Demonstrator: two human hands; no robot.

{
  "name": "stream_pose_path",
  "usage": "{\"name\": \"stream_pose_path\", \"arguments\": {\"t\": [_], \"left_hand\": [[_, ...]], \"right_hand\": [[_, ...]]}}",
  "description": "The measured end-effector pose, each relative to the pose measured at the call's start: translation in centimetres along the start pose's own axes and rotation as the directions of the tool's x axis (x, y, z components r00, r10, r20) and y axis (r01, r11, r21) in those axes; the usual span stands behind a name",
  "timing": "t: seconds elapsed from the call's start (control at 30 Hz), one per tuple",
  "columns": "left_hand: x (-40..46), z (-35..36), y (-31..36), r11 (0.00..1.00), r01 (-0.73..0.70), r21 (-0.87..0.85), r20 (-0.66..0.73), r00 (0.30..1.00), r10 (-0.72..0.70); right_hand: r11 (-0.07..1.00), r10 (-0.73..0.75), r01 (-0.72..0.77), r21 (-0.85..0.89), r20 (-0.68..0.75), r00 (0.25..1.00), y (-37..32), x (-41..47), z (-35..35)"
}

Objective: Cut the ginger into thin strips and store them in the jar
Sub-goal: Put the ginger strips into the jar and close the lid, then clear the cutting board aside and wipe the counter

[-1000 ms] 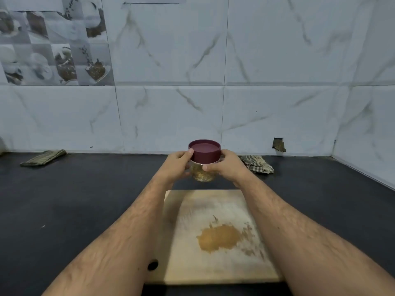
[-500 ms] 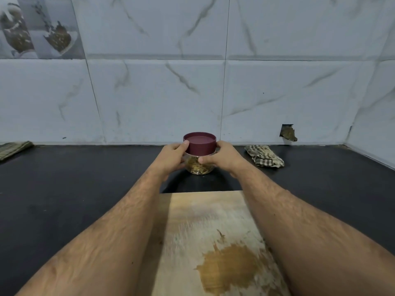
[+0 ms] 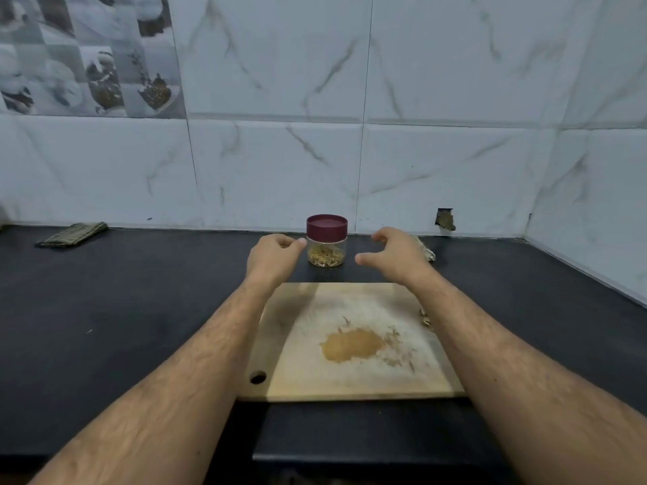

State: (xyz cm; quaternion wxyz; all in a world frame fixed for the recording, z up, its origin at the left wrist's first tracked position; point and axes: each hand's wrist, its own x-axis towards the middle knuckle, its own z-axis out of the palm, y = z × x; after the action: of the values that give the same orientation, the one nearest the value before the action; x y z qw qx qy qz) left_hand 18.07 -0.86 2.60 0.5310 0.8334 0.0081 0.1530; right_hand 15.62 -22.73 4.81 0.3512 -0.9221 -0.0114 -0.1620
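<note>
A small clear jar [image 3: 326, 255] with a maroon lid [image 3: 327, 227] stands upright on the black counter near the back wall, with ginger strips in its lower part. My left hand [image 3: 272, 257] is just left of the jar, fingers loosely curled, thumb tip close to the glass and holding nothing. My right hand [image 3: 392, 253] hovers to the right of the jar, fingers relaxed and apart from it. In front of the jar lies a wooden cutting board [image 3: 350, 344] with a yellow-brown stain and a few ginger bits [image 3: 425, 318] at its right edge.
A folded green cloth [image 3: 71, 234] lies at the back left of the counter [image 3: 105, 309]. A checked cloth [image 3: 425, 253] sits behind my right hand. Tiled walls close the back and right side; a broken hole [image 3: 444, 220] shows in the back wall.
Both hands have let go of the jar and drawn apart from it. The jar now stands alone on the counter.
</note>
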Motion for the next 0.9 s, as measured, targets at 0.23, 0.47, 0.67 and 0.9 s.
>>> {"name": "stream_pose_path", "arguments": {"t": [0.23,0.47,0.67,0.9], "left_hand": [[-8.4,-3.3,-0.4,0.922,0.068,0.382,-0.112,0.993,-0.027],[-12.3,-5.4,-1.8,0.835,0.211,0.507,-0.140,0.977,-0.162],[-14.6,-4.6,-0.9,0.749,0.256,0.611,-0.103,0.964,-0.246],[-14.9,-3.8,-0.7,0.734,0.258,0.628,-0.073,0.959,-0.274]], "right_hand": [[0.990,0.035,-0.057,-0.128,-0.170,0.985,2.5,-8.9,-4.6],[0.914,0.267,-0.312,-0.258,-0.196,0.944,5.5,-14.5,-7.4],[0.852,0.400,-0.399,-0.338,-0.070,0.914,5.9,-16.4,-6.7],[0.839,0.429,-0.450,-0.307,-0.137,0.893,5.6,-16.6,-5.2]]}}
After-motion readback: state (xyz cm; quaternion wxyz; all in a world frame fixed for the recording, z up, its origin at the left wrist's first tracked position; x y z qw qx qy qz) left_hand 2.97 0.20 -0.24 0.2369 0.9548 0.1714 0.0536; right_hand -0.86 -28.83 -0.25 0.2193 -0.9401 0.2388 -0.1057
